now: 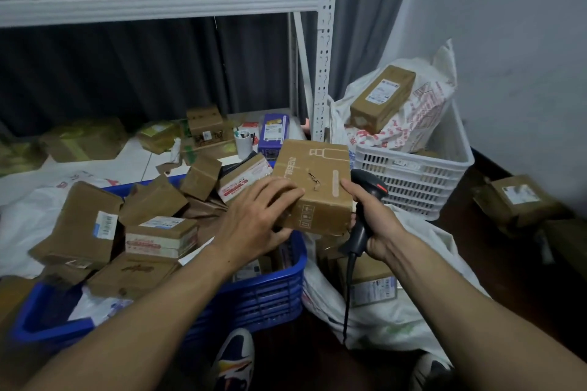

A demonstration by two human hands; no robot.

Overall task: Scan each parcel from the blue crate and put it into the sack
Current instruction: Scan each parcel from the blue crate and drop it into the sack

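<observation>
Now your left hand [254,216] grips the near left corner of the box [317,184], and your right hand [376,225] is wrapped round the scanner [370,189], thumb touching the box's right side. The box hangs over the right end of the blue crate [254,298], with the sack [397,324] just right and lower down.

crate [270,292] left, sack [381,324] right, basket [413,181] behind sack

Your left hand [254,219] and right hand [376,222] are bare, and so are both forearms as far as they show. Your left shoe [235,359] is dark navy with a white panel and orange, yellow and red streaks. Your right shoe [433,370] is dark with white patches.
</observation>
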